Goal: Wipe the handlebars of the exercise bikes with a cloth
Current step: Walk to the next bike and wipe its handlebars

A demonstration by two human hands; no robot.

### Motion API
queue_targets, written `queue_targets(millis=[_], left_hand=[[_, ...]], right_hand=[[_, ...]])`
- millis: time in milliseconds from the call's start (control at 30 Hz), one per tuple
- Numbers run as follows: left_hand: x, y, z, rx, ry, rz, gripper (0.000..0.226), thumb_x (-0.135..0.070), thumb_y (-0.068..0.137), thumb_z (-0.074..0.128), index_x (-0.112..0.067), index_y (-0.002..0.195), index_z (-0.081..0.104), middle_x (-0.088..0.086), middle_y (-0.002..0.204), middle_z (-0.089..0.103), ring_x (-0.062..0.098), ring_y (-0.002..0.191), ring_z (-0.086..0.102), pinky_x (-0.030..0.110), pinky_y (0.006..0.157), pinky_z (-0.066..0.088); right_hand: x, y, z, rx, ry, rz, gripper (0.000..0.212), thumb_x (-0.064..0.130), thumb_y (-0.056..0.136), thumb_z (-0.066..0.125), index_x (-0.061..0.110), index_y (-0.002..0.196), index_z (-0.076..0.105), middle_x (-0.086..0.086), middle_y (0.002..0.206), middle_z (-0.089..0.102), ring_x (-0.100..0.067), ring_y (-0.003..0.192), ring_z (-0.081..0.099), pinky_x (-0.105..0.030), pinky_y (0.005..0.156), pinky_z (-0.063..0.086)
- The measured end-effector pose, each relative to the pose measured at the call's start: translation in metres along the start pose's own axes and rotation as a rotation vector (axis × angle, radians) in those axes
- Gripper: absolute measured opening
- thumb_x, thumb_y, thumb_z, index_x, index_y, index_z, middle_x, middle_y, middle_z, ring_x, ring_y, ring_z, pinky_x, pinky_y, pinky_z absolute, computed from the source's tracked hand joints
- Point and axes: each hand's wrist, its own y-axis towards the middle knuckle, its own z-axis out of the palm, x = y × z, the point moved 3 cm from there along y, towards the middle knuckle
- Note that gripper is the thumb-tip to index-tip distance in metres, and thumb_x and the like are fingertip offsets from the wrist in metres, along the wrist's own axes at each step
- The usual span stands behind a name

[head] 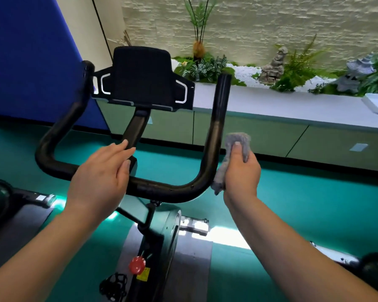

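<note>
A: Quick one. Where are the hands?

B: Left hand [100, 173] lies flat with fingers straight over the middle of the handlebar [162, 188], near the stem. It holds nothing. Right hand [241, 171] is closed round a grey cloth [236, 142], thumb pinching it on top.

A: And the cloth against the bar?

B: Just beside the right upright of the handlebar, low down near the bend. The bottom corner of the cloth looks like it touches the bar, but there's motion blur there, so I can't say for sure.

A: Rest of the scene?

B: Black tablet holder [142, 77] above the stem, red knob [137, 265] on the frame below, green floor [292, 192], a long bench [292, 110] behind with plants [205, 66] on it. Part of another bike [0, 199] at left edge.

A: Risks?

B: The cloth is bunched in the fist, so only a small edge would meet the bar and the far side of the upright could get missed. A loose grip could let it slip to the floor. The left-hand upright and top ends look unreached so far, easy to skip. The left palm may also smear the section under it.
</note>
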Motion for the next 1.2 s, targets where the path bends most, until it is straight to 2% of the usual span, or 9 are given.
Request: queue_targets(millis=[167, 333, 567, 667, 800, 900, 1033, 1100, 1200], left_hand=[[0.001, 0.004, 0.001, 0.047, 0.027, 0.024, 0.052, -0.039, 0.094, 0.026, -0.023, 0.134, 0.054, -0.006, 0.143, 0.047, 0.018, 0.132, 0.042, 0.04, 0.11, 0.033], [-0.004, 0.011, 0.0, 0.114, 0.066, 0.058, 0.052, -0.042, 0.093, 0.026, -0.029, 0.138, 0.049, -0.012, 0.146, 0.041, 0.014, 0.136, 0.037, 0.04, 0.108, 0.034], [-0.003, 0.012, 0.001, 0.108, 0.064, 0.067, 0.05, -0.042, 0.094, 0.026, -0.032, 0.135, 0.051, -0.013, 0.143, 0.045, 0.013, 0.134, 0.039, 0.041, 0.103, 0.038], [-0.003, 0.012, 0.001, 0.098, 0.052, 0.079, 0.049, -0.041, 0.093, 0.027, -0.03, 0.133, 0.054, -0.012, 0.141, 0.048, 0.014, 0.133, 0.041, 0.041, 0.103, 0.038], [-0.002, 0.012, 0.0, 0.079, 0.036, 0.08, 0.049, -0.04, 0.093, 0.027, -0.029, 0.132, 0.056, -0.011, 0.139, 0.05, 0.014, 0.132, 0.043, 0.041, 0.103, 0.04], [-0.003, 0.011, -0.001, 0.062, 0.023, 0.075, 0.05, -0.04, 0.093, 0.028, -0.028, 0.131, 0.057, -0.011, 0.138, 0.052, 0.014, 0.131, 0.044, 0.04, 0.102, 0.04], [-0.003, 0.01, -0.001, 0.051, 0.021, 0.079, 0.049, -0.04, 0.093, 0.028, -0.028, 0.13, 0.058, -0.011, 0.137, 0.053, 0.015, 0.13, 0.045, 0.041, 0.1, 0.041], [-0.004, 0.01, -0.001, 0.042, 0.012, 0.076, 0.049, -0.04, 0.093, 0.028, -0.028, 0.129, 0.059, -0.01, 0.137, 0.054, 0.016, 0.129, 0.046, 0.042, 0.099, 0.042], [-0.003, 0.01, -0.001, 0.037, -0.003, 0.075, 0.049, -0.041, 0.092, 0.028, -0.028, 0.129, 0.058, -0.009, 0.137, 0.053, 0.017, 0.129, 0.047, 0.044, 0.098, 0.044]], right_hand=[[-0.029, -0.035, 0.0, 0.092, 0.006, 0.144, 0.038, 0.056, 0.08, 0.052, 0.022, 0.09, 0.066, -0.002, 0.088, 0.07, -0.022, 0.085, 0.066, -0.051, 0.086, 0.053], [-0.011, -0.003, 0.014, 0.123, 0.121, 0.187, 0.027, 0.037, 0.097, 0.047, 0.016, 0.093, 0.064, -0.008, 0.087, 0.068, -0.023, 0.08, 0.065, -0.048, 0.086, 0.054], [-0.021, -0.031, 0.007, 0.107, 0.108, 0.231, 0.033, 0.037, 0.099, 0.044, 0.012, 0.11, 0.062, -0.006, 0.093, 0.067, -0.023, 0.088, 0.064, -0.047, 0.089, 0.051], [-0.006, -0.006, 0.015, 0.144, 0.121, 0.289, 0.034, 0.038, 0.099, 0.042, 0.011, 0.109, 0.061, -0.007, 0.086, 0.065, -0.021, 0.077, 0.063, -0.037, 0.075, 0.054], [-0.005, -0.015, 0.015, 0.223, 0.186, 0.492, 0.041, 0.048, 0.096, 0.045, 0.011, 0.088, 0.059, -0.002, 0.054, 0.056, -0.016, 0.043, 0.054, -0.025, 0.044, 0.047], [-0.019, -0.04, 0.009, 0.201, 0.227, 0.561, 0.039, 0.049, 0.094, 0.047, 0.013, 0.081, 0.056, 0.0, 0.05, 0.053, -0.015, 0.042, 0.051, -0.026, 0.048, 0.044], [-0.008, -0.02, 0.005, 0.118, -0.04, 0.169, 0.027, 0.039, 0.096, 0.05, 0.016, 0.09, 0.063, -0.007, 0.077, 0.064, -0.021, 0.067, 0.06, -0.036, 0.07, 0.05], [0.013, -0.008, 0.007, 0.099, -0.326, -0.174, 0.019, 0.033, 0.092, 0.057, 0.019, 0.081, 0.062, -0.008, 0.089, 0.062, -0.008, 0.075, 0.057, -0.021, 0.075, 0.047], [0.04, -0.011, 0.015, 0.289, -0.668, -0.52, 0.004, 0.025, 0.087, 0.065, 0.026, 0.085, 0.068, -0.006, 0.087, 0.047, 0.01, 0.076, 0.044, 0.0, 0.066, 0.031]])
